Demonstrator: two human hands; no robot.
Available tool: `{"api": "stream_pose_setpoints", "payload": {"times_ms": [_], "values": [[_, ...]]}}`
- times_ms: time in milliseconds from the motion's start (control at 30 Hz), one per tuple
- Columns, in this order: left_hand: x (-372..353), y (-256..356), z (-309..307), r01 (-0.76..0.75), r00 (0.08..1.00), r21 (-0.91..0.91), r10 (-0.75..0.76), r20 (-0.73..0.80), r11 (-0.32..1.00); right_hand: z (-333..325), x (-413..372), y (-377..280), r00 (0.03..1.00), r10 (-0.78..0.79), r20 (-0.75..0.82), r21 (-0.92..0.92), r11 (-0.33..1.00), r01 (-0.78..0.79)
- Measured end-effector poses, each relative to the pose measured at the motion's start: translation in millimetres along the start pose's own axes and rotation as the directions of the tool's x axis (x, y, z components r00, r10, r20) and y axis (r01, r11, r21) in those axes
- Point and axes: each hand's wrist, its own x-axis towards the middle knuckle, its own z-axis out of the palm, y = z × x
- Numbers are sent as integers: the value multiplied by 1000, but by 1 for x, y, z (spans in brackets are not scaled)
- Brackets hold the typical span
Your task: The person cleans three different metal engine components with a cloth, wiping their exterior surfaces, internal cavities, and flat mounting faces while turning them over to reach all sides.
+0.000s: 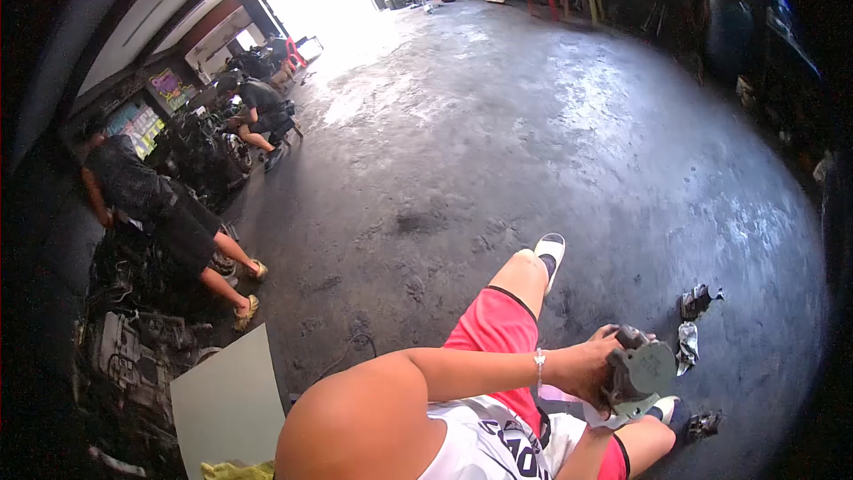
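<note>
**Grey housing held over the lap**

Only writing in view: dark lettering on the white shirt [511,444], cut off and not legible. The left hand [591,372] has its fingers clamped around the grey metal housing [644,370], which is held above the lower leg, near crumpled rags [689,338] on the concrete floor [533,142]. Its long axis runs roughly left to right, with the round flat face pointing right. The right hand is hidden beneath it, so its grip cannot be told.
</note>
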Motion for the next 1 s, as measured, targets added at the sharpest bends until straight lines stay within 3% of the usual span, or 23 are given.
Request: {"api": "stream_pose_setpoints", "payload": {"times_ms": [33,67,100,133,200,233,267,300,333,367,400,433,500,533,567,600,633,700,733,767,833,900,1000], "values": [[-1,-15,8,-4,1000,-19,4,16,1000,1,0,-2,1000,5,-15,-12,1000,-5],[-5,-41,25,101,994,-321,-81,75,942,2,-5,-2,998,-2,-59,-19,1000,1],[-10,-49,50,235,969,-598,-141,201,766,13,9,4,989,-23,-148,-20,1000,20],[-12,-35,35,404,910,-693,-183,373,597,3,7,4,960,-56,-275,-32,998,49],[-6,-17,25,212,970,-639,-241,42,740,-21,9,-4,852,-127,-507,-79,992,101],[0,-12,18,312,928,-778,-350,126,546,-35,-40,-6,776,-158,-611,-108,987,116],[-3,-16,27,283,905,-859,-415,93,426,-71,-56,10,869,-113,-482,177,959,223],[-8,-20,32,324,859,-823,-510,48,467,-104,-75,29,937,-155,-314,447,846,290],[-9,-25,36,332,847,-881,-518,120,339,-89,-89,24,899,-190,-394,413,838,358],[-7,-34,38,251,877,-822,-480,-30,511,-67,-80,10,890,-162,-426,386,857,341],[-7,-40,36,260,878,-808,-478,-31,528,-46,-66,-2,889,-126,-440,371,876,308],[-27,-77,47,145,971,-405,-208,-115,903,-35,-63,-4,892,-78,-446,368,892,262],[-30,-105,46,-26,989,-16,24,-143,1000,-36,-71,-4,903,-13,-430,418,883,212],[-27,-110,50,-30,990,-14,28,-138,999,-34,-75,-9,887,10,-462,267,955,128],[-21,-106,57,115,954,-524,-241,-177,844,-34,-81,-13,867,34,-498,110,994,24],[-16,-103,62,160,874,-890,-481,-73,427,-35,-85,-14,800,114,-589,83,993,-81],[-12,-101,63,152,872,-895,-483,-78,419,-33,-88,-16,797,118,-593,76,993,-91],[-1,-93,61,51,904,-996,-428,13,78,-9,-88,-32,684,-49,-728,-146,986,-84],[1,-92,57,92,897,-996,-435,79,8,-2,-91,-40,623,-9,-782,-113,985,-128],[4,-93,58,79,897,-997,-435,77,-13,0,-94,-47,612,-10,-790,-124,982,-145],[9,-93,64,90,920,-984,-365,141,-153,4,-108,-61,625,-203,-753,-481,818,-314],[10,-89,65,91,932,-977,-329,152,-193,9,-140,-85,490,-310,-815,-534,732,-424],[10,-89,74,168,904,-916,-314,290,-363,34,-150,-122,664,-547,-509,-670,737,93]]}}
